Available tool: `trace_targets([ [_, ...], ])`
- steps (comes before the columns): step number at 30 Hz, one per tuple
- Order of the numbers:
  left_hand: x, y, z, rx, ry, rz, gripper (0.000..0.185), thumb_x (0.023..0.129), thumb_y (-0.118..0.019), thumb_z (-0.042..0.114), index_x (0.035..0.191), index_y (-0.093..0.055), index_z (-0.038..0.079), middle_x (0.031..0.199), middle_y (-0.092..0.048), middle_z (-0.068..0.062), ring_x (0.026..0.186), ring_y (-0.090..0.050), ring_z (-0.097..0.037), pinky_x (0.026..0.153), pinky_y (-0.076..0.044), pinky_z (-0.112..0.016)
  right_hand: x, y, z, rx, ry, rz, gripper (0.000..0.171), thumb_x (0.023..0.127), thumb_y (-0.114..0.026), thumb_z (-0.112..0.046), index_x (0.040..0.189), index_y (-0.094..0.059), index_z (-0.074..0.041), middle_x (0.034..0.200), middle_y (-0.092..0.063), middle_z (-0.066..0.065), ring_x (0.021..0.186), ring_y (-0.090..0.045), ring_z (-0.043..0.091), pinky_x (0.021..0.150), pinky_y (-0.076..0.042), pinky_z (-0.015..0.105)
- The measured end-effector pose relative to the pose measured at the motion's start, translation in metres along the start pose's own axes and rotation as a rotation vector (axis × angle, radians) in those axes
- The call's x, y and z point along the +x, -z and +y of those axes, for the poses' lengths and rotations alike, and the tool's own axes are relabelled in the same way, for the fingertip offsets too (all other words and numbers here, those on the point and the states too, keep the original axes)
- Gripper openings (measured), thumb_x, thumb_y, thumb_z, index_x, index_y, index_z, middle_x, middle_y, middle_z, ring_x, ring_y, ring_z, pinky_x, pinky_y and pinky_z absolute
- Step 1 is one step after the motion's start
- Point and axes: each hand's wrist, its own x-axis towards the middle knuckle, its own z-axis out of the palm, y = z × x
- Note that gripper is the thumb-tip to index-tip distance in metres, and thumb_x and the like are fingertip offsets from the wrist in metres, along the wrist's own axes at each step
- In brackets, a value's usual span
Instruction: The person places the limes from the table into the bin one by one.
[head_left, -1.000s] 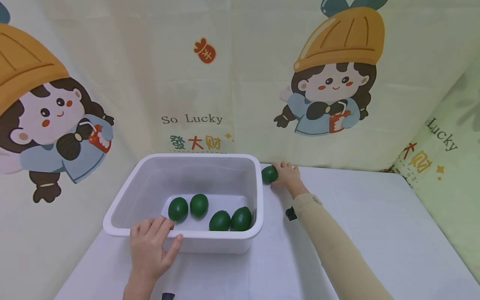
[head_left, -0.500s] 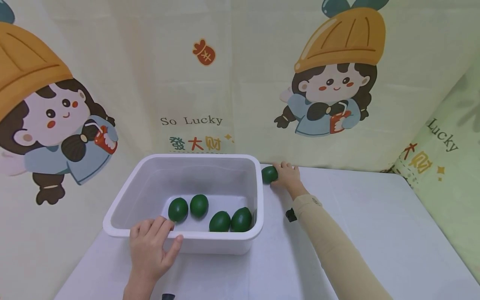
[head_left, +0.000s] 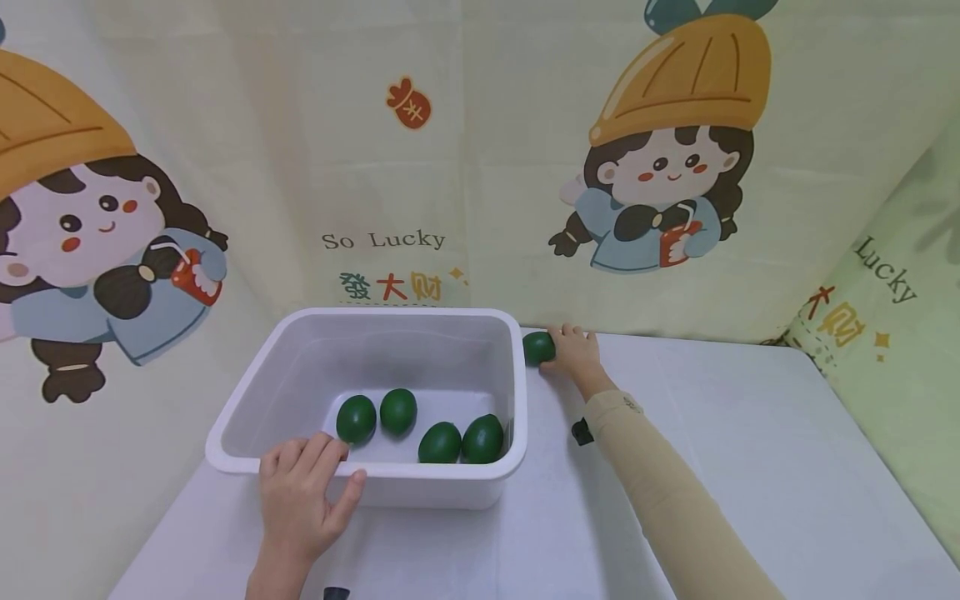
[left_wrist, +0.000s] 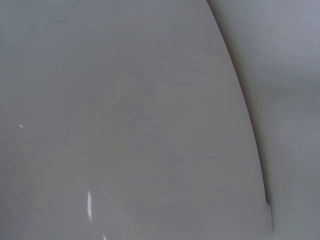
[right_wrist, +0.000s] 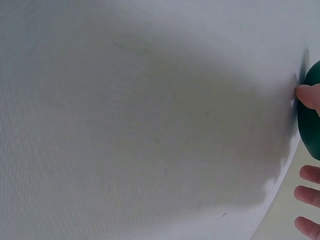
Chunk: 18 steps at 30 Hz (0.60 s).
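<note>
Right hand: the right hand [head_left: 573, 350] reaches far out to the back of the surface [head_left: 735, 467]. Its fingers [right_wrist: 311, 97] are curled around a dark green egg [head_left: 537, 348].
Green egg: it sits on the surface just past the tub's right back corner, close to the cloth wall. In the right wrist view only its edge shows, with a fingertip pressed on it.
Left hand: the left hand [head_left: 303, 496] rests on the near rim of the white tub [head_left: 480, 471]. The fingers lie over the rim and the thumb is on the outer side, so they hold the rim.
White tub: it stands on the surface in front of the person. The left wrist view shows only its plain white side.
Eggs in tub: four green eggs [head_left: 420, 427] lie on the tub's floor, two close together on the left and two touching on the right.
Sleeve: a tan sleeve [head_left: 667, 500] covers the right arm.
Back wall: a cloth [head_left: 480, 167] with cartoon girls and the words "So Lucky".
</note>
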Motion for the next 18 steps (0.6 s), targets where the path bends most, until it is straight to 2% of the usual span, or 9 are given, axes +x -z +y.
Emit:
trace_targets([
  [10, -0.0022, 0.0013, 0.0022, 0.009, 0.011, -0.020, 0.051, 0.090, -0.033, 0.048, 0.072, -0.054, 0.006, 0.071, -0.052, -0.006, 0.069, -0.041, -0.027, 0.068, -0.026, -0.043, -0.0020, -0.0015, 0.0010, -0.015, 0.004, 0.004, 0.080, 0.076, -0.066, -0.049, 0.137, -0.034, -0.009, 0.132, -0.041, 0.018, 0.124, -0.036, 0.036, 0.101, -0.023, 0.055],
  [18, -0.0037, 0.0028, 0.0040, 0.012, 0.015, -0.027, 0.051, 0.090, -0.033, 0.048, 0.072, -0.054, 0.006, 0.071, -0.051, -0.006, 0.069, -0.040, -0.027, 0.068, -0.026, -0.043, -0.0049, -0.0047, 0.0043, -0.040, 0.029, 0.040, 0.080, 0.074, -0.067, -0.052, 0.134, -0.037, -0.009, 0.127, -0.044, 0.016, 0.120, -0.039, 0.034, 0.098, -0.028, 0.053],
])
